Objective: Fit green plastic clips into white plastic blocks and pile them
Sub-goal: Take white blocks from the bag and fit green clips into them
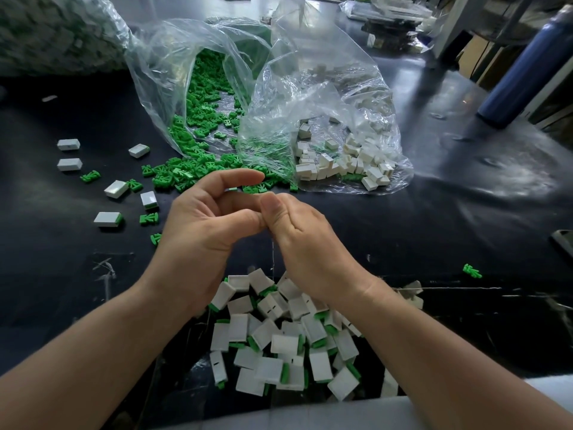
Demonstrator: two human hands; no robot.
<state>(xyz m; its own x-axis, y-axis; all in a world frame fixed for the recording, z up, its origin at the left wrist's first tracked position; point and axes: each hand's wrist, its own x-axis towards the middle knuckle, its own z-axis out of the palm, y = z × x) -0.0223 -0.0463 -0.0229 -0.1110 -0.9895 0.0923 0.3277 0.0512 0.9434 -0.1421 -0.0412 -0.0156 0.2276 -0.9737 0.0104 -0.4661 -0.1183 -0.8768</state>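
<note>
l grip (pixel 204 225) against r grip (pixel 299 235), clip bag (pixel 161 88), block bag (pixel 356 97) behind

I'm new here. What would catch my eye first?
Bright green clips spill from a clear bag at the far middle, beside a second bag of white blocks. In the centre, the left hand and right hand meet above a pile of fitted blocks at the near edge.
</note>
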